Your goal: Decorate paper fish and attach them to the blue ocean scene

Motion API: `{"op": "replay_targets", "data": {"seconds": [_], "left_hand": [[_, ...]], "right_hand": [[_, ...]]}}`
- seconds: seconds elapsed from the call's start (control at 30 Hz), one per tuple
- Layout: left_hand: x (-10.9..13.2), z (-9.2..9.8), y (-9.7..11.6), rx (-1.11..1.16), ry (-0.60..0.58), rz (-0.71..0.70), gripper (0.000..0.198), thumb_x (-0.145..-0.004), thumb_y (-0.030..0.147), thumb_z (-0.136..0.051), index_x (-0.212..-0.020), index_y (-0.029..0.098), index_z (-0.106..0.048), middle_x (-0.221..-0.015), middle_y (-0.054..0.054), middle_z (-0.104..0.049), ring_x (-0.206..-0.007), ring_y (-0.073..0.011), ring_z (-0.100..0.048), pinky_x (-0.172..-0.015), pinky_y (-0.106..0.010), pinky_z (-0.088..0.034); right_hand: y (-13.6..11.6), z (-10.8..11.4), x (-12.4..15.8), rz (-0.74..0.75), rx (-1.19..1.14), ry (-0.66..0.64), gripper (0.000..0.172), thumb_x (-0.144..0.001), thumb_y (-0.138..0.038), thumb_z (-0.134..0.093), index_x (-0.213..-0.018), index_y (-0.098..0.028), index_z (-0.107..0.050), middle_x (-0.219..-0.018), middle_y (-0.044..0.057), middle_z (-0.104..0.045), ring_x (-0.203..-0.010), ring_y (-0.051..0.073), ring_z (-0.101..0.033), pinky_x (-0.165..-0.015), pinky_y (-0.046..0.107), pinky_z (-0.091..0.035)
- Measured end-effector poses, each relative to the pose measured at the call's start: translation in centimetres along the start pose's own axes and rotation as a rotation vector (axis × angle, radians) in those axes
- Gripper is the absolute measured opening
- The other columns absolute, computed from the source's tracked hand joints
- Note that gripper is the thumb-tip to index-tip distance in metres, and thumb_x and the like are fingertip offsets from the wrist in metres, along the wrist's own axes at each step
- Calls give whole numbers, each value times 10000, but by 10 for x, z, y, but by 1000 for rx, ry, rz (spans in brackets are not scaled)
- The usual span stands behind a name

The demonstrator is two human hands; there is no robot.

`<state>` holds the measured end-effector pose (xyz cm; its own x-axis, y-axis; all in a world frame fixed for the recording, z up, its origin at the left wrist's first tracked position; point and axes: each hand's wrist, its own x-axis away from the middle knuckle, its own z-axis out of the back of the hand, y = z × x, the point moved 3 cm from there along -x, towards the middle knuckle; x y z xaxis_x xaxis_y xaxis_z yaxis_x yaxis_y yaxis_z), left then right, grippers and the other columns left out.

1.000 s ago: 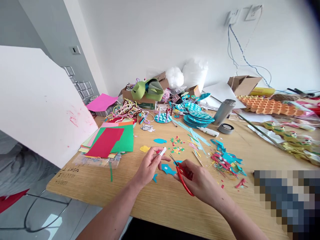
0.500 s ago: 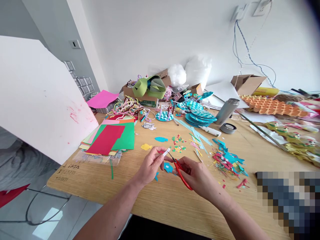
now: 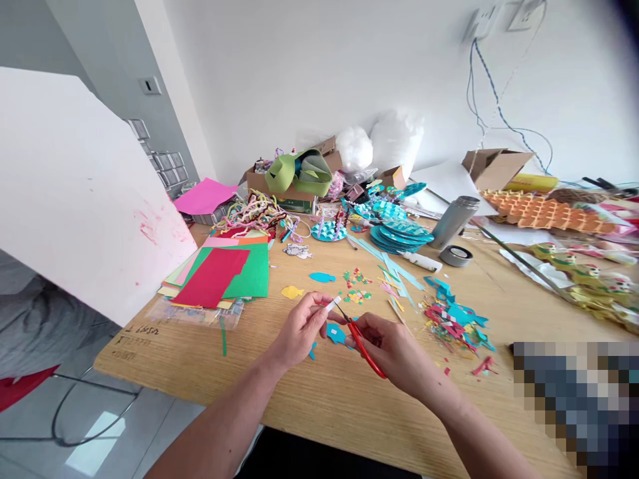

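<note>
My left hand (image 3: 305,326) pinches a small strip of white paper (image 3: 333,303) between thumb and fingers. Red-handled scissors (image 3: 367,349) are in my right hand (image 3: 382,339), their blade tips touching the strip's end. Beneath the hands lies a blue paper fish (image 3: 335,334) with a small white square on it. A smaller blue scrap (image 3: 312,351) sits beside my left wrist. Just beyond the hands are a yellow paper fish (image 3: 292,292), a blue paper fish shape (image 3: 322,277) and piles of tiny coloured bits (image 3: 357,297).
Coloured sheets (image 3: 254,283) are stacked at left. Blue and red paper scraps (image 3: 459,318) lie to the right. Farther back are a glue bottle (image 3: 422,262), a grey flask (image 3: 454,223), stacked blue discs (image 3: 399,238) and an orange egg tray (image 3: 544,211). A white board (image 3: 84,186) leans at left.
Almost nothing differs. The hands, scissors and white strip keep nearly the same position, with only a slight shift of the view.
</note>
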<state>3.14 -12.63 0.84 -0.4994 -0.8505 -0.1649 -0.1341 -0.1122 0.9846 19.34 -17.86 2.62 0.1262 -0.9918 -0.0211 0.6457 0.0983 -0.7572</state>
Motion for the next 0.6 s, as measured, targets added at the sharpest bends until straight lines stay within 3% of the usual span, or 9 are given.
{"op": "replay_targets", "data": {"seconds": [0.6], "left_hand": [[0,1,-1,-21,-14,-19,331,-913,428,-472,-1089,148,-475,-884,-81,-701,-623,-106,-537,-609,-243,-416]], "right_hand": [[-1,-3,3,20,30,44,254,-864,-406,-512,-714,-203,-489,-565,-41,-482,-506,102,-386,-474,219,-275]]}}
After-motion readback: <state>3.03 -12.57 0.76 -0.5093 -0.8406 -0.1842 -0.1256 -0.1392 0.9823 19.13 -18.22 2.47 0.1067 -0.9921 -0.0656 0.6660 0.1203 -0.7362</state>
